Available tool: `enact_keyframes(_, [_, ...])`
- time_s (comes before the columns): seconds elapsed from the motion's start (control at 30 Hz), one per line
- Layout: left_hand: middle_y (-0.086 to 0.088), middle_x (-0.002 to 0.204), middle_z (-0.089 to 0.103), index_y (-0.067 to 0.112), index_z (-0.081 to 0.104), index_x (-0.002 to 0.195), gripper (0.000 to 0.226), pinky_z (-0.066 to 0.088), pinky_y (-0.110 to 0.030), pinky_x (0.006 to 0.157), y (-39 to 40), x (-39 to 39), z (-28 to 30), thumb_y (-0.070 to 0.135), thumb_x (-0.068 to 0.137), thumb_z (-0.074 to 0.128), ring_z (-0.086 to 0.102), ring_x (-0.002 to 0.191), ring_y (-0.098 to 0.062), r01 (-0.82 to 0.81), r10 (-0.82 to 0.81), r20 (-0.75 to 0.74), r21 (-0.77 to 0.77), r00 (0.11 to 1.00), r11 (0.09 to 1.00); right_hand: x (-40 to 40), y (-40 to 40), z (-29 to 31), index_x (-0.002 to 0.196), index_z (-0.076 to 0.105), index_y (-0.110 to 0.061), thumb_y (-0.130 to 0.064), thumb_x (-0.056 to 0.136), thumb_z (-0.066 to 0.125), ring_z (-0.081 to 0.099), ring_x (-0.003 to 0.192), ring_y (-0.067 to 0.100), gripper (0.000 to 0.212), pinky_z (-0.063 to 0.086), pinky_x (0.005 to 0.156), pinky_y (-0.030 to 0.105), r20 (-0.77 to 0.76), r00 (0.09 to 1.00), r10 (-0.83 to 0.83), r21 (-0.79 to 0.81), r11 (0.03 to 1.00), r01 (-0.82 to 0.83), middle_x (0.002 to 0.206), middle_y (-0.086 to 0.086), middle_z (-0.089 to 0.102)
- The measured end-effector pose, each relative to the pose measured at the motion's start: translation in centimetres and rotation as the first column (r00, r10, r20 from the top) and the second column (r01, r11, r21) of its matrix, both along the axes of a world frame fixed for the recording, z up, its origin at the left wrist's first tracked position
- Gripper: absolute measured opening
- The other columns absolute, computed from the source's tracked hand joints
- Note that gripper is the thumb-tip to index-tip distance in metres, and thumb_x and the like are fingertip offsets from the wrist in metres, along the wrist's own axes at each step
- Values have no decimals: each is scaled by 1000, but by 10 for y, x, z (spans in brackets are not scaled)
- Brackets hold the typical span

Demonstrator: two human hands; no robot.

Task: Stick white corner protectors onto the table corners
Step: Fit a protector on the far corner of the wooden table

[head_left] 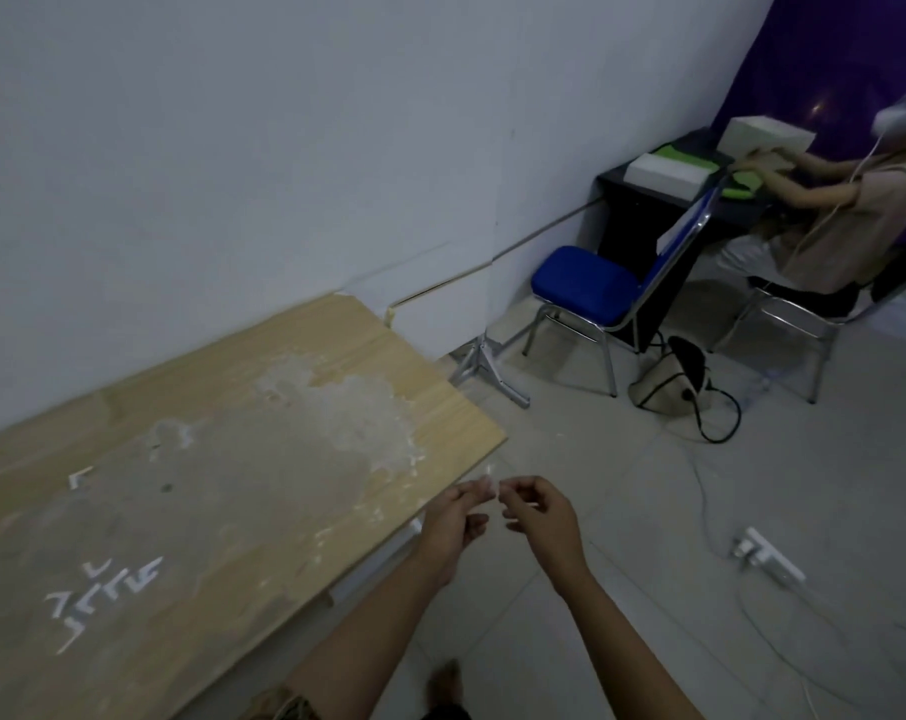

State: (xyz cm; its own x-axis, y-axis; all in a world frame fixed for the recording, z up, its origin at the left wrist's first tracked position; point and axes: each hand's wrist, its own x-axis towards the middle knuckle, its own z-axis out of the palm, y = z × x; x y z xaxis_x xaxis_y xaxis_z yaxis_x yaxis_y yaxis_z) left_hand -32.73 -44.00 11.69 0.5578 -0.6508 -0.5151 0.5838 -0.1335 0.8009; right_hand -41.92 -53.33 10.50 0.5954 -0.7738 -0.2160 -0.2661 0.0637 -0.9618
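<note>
Grey tiled floor, pale wall; worn light-wood rectangular table (pixel 222 459) fills the 9 o'clock side, its bare near corner (pixel 503 438) at centre. Both hands meet just below it: left hand (pixel 448 522) and right hand (pixel 539 511) pinch a small white L-shaped corner protector (pixel 489 485) between fingertips. Judged light, thin, sticky-backed; best held by its edges. Spare white protectors (pixel 103 589) lie at 8 o'clock. Blue padded chair (pixel 596 298) at 2 o'clock.
</note>
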Motion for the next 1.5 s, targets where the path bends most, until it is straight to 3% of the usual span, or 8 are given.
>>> enact_keyframes(0.13, [2,86,70,8,67,96,24,46,-19,52,-60,23,-11,30,87,65,55,53,-8,-7,7,-6,14,1000,1000,23,-60,-7,91,69,-10,-16,87,68,66,74,20,8,58,69,35,21,999,-31,47,998,30,84,8,69])
enact_keyframes(0.37, [-1,94,74,10,68,95,18,46,-21,59,-165,92,-30,26,87,65,57,62,-12,-44,44,-32,26,998,999,98,-182,-8,92,69,-8,-14,87,68,65,74,20,8,56,65,30,-17,999,51,44,998,-50,83,11,67])
enact_keyframes(0.57, [-1,93,71,11,67,95,16,48,-21,59,-239,147,-30,26,89,64,57,62,-12,-138,139,-31,33,990,990,166,-262,-7,98,68,-9,-18,88,67,67,79,21,14,57,70,32,-7,989,146,74,987,-145,92,12,69])
enact_keyframes(0.77, [-2,90,71,10,66,95,15,47,-22,60,-288,193,-40,23,89,64,56,61,-12,-328,331,-48,49,943,943,234,-321,-19,99,66,-12,-19,91,64,67,77,18,11,54,65,26,-5,944,330,140,935,-326,91,7,70])
enact_keyframes(1.13, [-1,89,68,9,64,101,18,45,-23,63,-408,248,-50,23,91,59,57,65,-12,-711,712,-57,45,699,702,363,-451,-26,104,66,-8,-14,89,65,67,77,19,16,55,64,21,-18,626,780,196,617,-762,91,10,69])
enact_keyframes(1.23, [0,89,69,11,65,99,16,46,-23,64,-428,262,-46,23,93,57,57,66,-12,-775,777,-57,57,626,629,392,-466,-22,95,66,-16,-15,91,64,68,80,22,4,57,68,23,10,545,838,207,532,-821,90,10,69])
enact_keyframes(1.33, [1,89,69,13,67,96,15,45,-24,66,-436,279,-43,24,94,56,56,70,-13,-838,841,-47,66,539,541,421,-467,-22,95,67,-18,-11,90,64,67,80,21,9,58,72,25,29,461,887,230,443,-867,89,10,69])
enact_keyframes(1.5, [2,74,65,13,67,85,19,43,-20,54,-426,323,-47,27,93,58,53,61,-10,-912,916,-40,86,399,401,479,-450,-28,97,65,-24,-9,89,63,67,85,19,17,57,68,21,7,325,946,203,317,-926,94,7,69])
